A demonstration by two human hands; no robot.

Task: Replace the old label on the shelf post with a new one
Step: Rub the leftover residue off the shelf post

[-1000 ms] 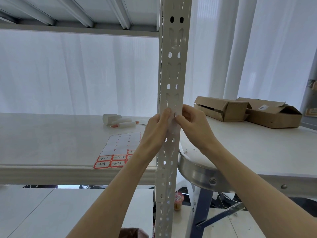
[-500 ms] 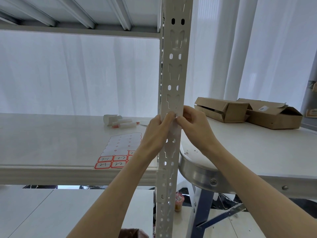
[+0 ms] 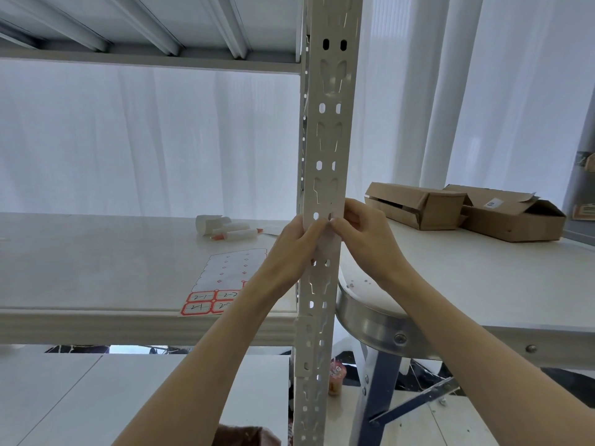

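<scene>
Both forearms reach up: the left hand [image 3: 294,249] curls round the upright post [image 3: 328,149], the right hand [image 3: 365,235] pinches the white label [image 3: 331,242] lying lengthwise on its front. A label sheet [image 3: 222,278] lies on the shelf [image 3: 96,268]; boxes [image 3: 418,204] sit on the counter [image 3: 483,284], curtains [image 3: 128,140] behind

White label [image 3: 330,237] seemingly lies flat on upright perforated shelf post [image 3: 331,123].

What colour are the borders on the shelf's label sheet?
Red borders on the label sheet, head view.
</scene>
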